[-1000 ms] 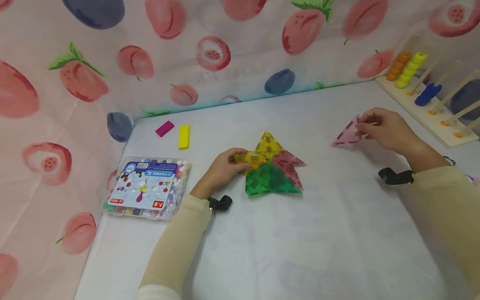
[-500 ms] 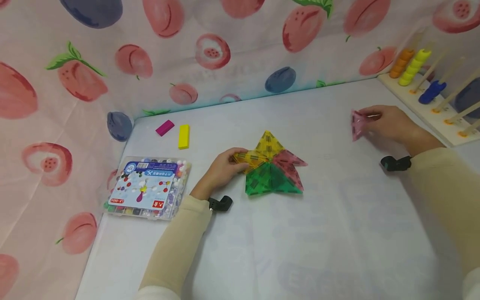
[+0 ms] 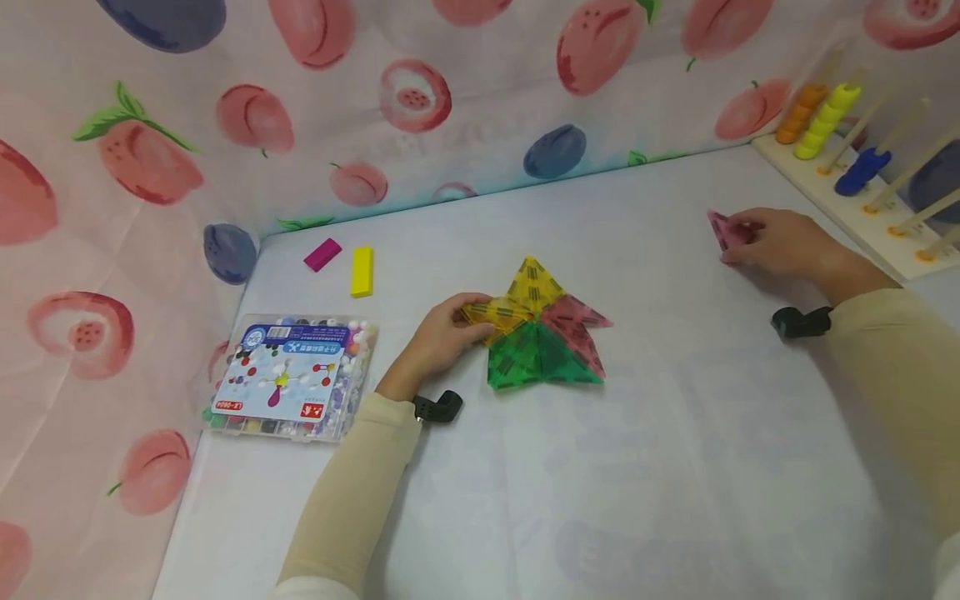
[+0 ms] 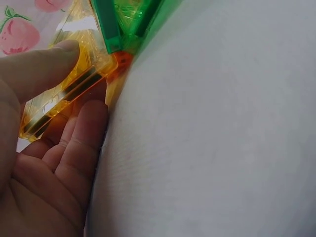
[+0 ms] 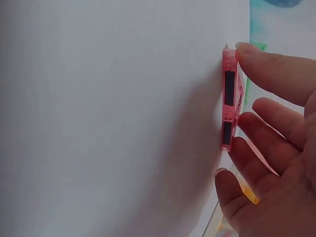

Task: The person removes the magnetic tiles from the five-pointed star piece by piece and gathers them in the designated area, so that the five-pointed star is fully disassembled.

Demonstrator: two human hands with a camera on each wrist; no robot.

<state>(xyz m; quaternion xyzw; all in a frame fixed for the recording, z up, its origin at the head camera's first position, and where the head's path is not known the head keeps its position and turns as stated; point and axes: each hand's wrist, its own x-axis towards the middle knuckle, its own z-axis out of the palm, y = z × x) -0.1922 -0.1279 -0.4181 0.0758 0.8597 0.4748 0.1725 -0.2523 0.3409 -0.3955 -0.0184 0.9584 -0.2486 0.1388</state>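
Tile star [image 3: 517,360] is laid near mid-table, built of translucent magnetic tiles: yellow at the far point and left, green at the near side, pink at the right; dark bars set along the edges, tips meeting at the center. Its left yellow tile [image 3: 498,314] is pinched by the left hand [image 3: 441,337], fingers partly curled below, thumb on top; part of that tile is covered by the thumb. A loose pink triangular tile [image 3: 725,230] is held well apart, right of the star, by the right hand [image 3: 787,243], between thumb and bent fingers; seen edge-on in the right wrist view, two dark bars visible. Contact with the white tabletop [image 3: 660,467] can't be told. Wooden peg abacus [image 3: 817,171] is set just beyond the right hand, loaded with orange, yellow and blue beads. Clear bead box [image 3: 281,371], blue-and-white label, is placed left of the left hand. Magenta block [image 3: 322,255] and yellow block [image 3: 362,272] are left beyond the box. Table is backed by fruit-print cloth [image 3: 480,100].
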